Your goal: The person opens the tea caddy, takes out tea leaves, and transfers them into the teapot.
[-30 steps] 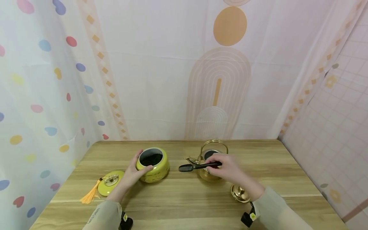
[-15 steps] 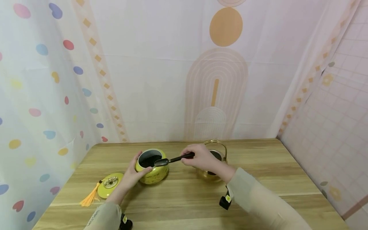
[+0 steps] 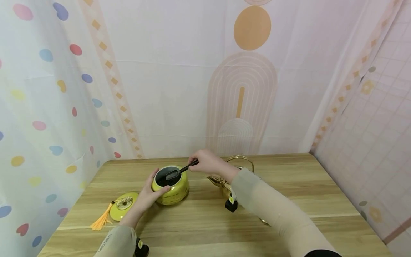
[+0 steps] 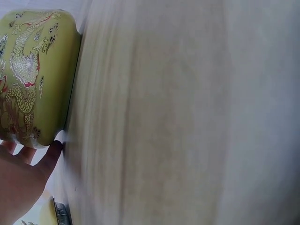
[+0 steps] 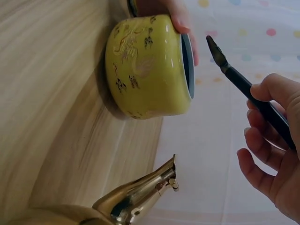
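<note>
My left hand [image 3: 146,198] holds a round yellow jar [image 3: 178,192] by its side, thumb at the front of the rim and fingers round the left. Dark contents show inside its mouth; the left wrist view shows a dragon printed on the jar [image 4: 42,79]. My right hand [image 3: 210,165] pinches a black scoop [image 3: 173,174] by its handle, the bowl over the jar's mouth. From the right wrist, the scoop [image 5: 241,83] appears just above the opening, apart from the rim. A brass teapot [image 3: 226,191] stands below my right forearm, partly hidden by it.
The jar's yellow lid [image 3: 117,213] lies at the left with an orange tassel [image 3: 102,218]. A sliver of a gold lid [image 3: 264,221] shows beside my right sleeve. The teapot's spout [image 5: 140,194] points toward the jar. A patterned curtain [image 3: 173,107] hangs behind the wooden table [image 3: 192,232].
My right hand has carried the scoop left from over the teapot to above the jar's mouth. My left hand and the jar have stayed in place. My right sleeve now covers most of the gold lid.
</note>
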`<action>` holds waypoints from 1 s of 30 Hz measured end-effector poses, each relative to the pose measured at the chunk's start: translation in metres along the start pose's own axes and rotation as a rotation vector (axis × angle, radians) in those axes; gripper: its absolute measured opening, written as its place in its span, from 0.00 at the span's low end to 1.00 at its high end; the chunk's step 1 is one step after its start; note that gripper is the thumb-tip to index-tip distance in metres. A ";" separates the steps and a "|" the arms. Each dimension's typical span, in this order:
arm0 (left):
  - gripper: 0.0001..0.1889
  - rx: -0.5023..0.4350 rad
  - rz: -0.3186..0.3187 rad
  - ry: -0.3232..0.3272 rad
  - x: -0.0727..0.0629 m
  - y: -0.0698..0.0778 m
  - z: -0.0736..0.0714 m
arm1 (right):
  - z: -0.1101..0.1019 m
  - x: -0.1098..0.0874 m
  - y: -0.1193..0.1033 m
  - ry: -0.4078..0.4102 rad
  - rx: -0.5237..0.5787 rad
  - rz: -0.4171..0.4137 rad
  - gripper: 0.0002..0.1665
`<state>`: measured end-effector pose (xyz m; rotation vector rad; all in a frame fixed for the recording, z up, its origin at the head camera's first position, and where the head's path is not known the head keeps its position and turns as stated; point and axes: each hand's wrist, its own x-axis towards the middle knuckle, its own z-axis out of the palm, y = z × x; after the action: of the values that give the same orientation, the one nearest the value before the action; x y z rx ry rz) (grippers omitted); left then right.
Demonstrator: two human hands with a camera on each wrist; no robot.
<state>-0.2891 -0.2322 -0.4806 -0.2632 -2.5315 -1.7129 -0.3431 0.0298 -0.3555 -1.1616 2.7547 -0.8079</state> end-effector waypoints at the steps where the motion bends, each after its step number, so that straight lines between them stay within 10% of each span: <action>1: 0.48 -0.001 0.000 0.002 0.000 0.000 0.000 | 0.001 0.004 0.000 -0.003 -0.015 0.006 0.06; 15: 0.47 -0.042 -0.021 -0.009 -0.003 0.003 0.004 | 0.027 0.037 0.003 -0.056 -0.151 0.076 0.07; 30: 0.47 -0.072 -0.031 -0.016 -0.009 0.007 0.005 | 0.050 0.049 0.005 -0.073 -0.052 0.088 0.05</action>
<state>-0.2788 -0.2264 -0.4776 -0.2444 -2.5012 -1.8228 -0.3700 -0.0232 -0.3934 -1.0466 2.7603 -0.6742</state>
